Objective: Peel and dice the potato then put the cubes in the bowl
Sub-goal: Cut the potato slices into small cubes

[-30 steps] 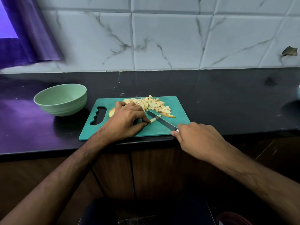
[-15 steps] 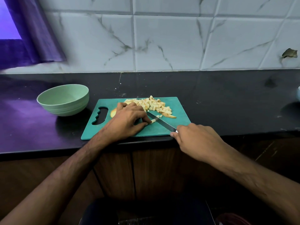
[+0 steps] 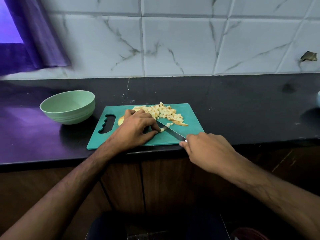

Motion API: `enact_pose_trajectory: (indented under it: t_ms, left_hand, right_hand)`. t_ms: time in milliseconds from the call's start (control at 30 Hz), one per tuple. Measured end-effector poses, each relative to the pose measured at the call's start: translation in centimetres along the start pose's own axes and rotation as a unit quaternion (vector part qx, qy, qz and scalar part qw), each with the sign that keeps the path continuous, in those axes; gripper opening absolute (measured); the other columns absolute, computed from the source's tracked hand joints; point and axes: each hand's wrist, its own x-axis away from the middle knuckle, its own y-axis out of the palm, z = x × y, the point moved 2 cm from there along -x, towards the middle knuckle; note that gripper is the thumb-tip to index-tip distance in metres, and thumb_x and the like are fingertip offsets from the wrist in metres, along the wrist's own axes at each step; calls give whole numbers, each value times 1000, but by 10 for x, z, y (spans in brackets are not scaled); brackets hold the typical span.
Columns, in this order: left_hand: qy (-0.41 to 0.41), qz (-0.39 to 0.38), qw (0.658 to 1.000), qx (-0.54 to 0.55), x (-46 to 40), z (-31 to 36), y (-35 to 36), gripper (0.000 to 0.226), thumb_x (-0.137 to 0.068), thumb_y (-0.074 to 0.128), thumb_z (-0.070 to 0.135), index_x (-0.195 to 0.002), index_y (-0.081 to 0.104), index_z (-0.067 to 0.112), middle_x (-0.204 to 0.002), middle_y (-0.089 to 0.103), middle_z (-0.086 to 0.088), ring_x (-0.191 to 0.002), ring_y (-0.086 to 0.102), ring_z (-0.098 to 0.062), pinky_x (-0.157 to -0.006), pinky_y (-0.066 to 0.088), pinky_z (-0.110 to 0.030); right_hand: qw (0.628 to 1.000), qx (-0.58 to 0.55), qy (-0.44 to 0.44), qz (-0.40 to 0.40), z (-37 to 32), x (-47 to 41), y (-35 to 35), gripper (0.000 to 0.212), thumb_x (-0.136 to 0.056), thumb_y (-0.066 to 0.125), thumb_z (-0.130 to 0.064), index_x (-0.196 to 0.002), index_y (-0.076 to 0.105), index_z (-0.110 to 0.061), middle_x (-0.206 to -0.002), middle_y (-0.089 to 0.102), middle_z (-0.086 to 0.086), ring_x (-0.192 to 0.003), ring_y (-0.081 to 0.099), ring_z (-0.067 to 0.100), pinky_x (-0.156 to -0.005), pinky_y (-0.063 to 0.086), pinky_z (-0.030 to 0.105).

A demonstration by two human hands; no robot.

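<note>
A teal cutting board (image 3: 194, 130) lies at the counter's front edge. A heap of potato cubes (image 3: 162, 111) sits on its far side, with a thin slice (image 3: 181, 123) beside it. My left hand (image 3: 136, 130) rests on the board, thumb and fingertips pinching a small potato strip (image 3: 162, 130); a larger potato piece (image 3: 120, 120) shows behind the hand. My right hand (image 3: 207, 149) grips the handle of a knife (image 3: 170, 130), whose blade lies across the strip next to my left fingertips. An empty pale green bowl (image 3: 69, 106) stands left of the board.
The dark counter (image 3: 242, 110) runs along a tiled wall. A purple curtain (image 3: 26, 45) hangs at the far left. A pale object (image 3: 318, 101) is cut off at the right edge. Wooden cabinet doors are below the counter.
The view has shifted slightly. The knife blade has edged along the strip under my left fingers; both hands stay in nearly the same place.
</note>
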Motion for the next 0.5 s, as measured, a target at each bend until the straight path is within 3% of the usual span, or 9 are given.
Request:
enact_pose_trajectory:
  t_ms: [167,400,500]
  left_hand:
    - [1,0,1000,-1,0,1,-1,8,-91,72,36,-98,74,33,-93,63,20,-96,54,-6,-87,20,-30]
    - [-1,-1,1000,-2,0,0,1,10,-91,71,36,-99,75,33,-95,64,20,-97,51,-4,-89,22,-32]
    - [-4,-9,1000,4,0,2,-1,12,-91,68,38,-99,75,33,-96,65,19,-96,51,-4,-91,26,-34]
  right_hand:
    - [1000,13,10,13,9,8,-14,39,-108,22,-53,-99,50,-27,-81,51,-8,-71,56,10,-60,47,31]
    - [1000,11,9,-3,-1,26,-6,38,-108,22,-52,-92,45,-26,-73,45,-9,-60,42,5,-51,30,27]
    - [1000,0,1,3,-5,14,-4,36,-108,24,-51,-95,46,-26,-74,46,-10,-62,45,4,-52,33,28]
